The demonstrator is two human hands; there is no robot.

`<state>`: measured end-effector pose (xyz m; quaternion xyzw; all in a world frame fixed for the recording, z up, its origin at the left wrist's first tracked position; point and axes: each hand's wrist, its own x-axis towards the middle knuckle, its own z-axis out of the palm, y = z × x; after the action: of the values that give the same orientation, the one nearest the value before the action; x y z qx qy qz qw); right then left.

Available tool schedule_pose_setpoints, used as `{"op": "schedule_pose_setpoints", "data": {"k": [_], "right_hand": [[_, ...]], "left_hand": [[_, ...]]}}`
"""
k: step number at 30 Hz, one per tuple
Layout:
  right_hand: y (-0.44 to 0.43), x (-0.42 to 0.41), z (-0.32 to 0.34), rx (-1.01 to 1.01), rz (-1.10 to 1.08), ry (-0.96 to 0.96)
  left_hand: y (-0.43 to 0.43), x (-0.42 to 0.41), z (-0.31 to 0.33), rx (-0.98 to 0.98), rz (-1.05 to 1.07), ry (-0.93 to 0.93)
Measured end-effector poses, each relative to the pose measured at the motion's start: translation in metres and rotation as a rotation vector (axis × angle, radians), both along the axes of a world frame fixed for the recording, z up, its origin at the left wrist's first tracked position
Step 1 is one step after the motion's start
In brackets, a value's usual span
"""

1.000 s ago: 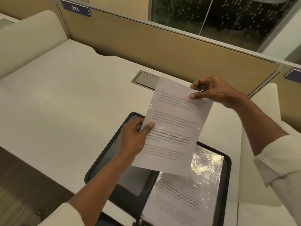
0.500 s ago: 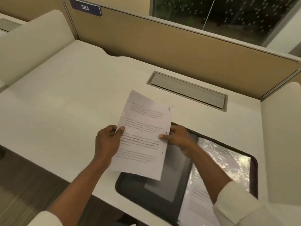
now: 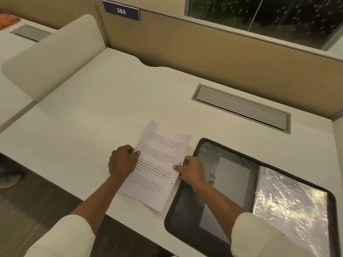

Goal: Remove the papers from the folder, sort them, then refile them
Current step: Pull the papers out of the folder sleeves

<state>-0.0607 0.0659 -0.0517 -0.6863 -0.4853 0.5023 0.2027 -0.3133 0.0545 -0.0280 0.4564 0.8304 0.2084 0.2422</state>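
A white sheet (image 3: 159, 164) of printed paragraphs, with a few bold lines mid-page, is held between the two hands. The left hand (image 3: 123, 161) pinches its left edge and the right hand (image 3: 192, 170) pinches its right edge. The sheet is turned slightly, its top left corner pointing away. A black folder (image 3: 187, 204) lies open and flat on the worktop (image 3: 92, 117), just right of the right hand and under that forearm. Its left half carries a grey pocket (image 3: 232, 175), its right half a glossy clear sleeve (image 3: 289, 206).

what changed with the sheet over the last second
The printed sheet came down and left, from above the open folder toward the desk beside it. The right hand shifted from the sheet's top corner to its right edge. The left hand still pinches the left edge; the folder stays open.
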Motion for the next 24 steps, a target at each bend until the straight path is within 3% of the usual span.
{"op": "schedule_pose_setpoints", "data": {"k": [4, 9, 14, 19, 21, 24], "right_hand": [[-0.003, -0.006, -0.013, 0.049, 0.077, -0.237], [-0.005, -0.011, -0.012, 0.05, 0.148, -0.374], [-0.008, -0.008, -0.007, 0.074, 0.117, -0.368], [-0.024, 0.012, -0.002, 0.102, 0.12, -0.299], [-0.035, 0.029, 0.003, 0.135, 0.139, -0.268], [-0.06, 0.065, 0.01, 0.228, 0.17, -0.373]], "left_hand": [[0.001, 0.001, -0.006, -0.093, -0.048, 0.115], [0.004, 0.003, -0.008, -0.153, -0.088, 0.223], [0.005, 0.014, -0.005, -0.187, -0.119, 0.358], [0.005, 0.034, 0.003, -0.184, -0.202, 0.606], [0.003, 0.051, 0.008, -0.156, -0.24, 0.579], [-0.006, 0.093, 0.016, -0.149, -0.384, 0.52]]}}
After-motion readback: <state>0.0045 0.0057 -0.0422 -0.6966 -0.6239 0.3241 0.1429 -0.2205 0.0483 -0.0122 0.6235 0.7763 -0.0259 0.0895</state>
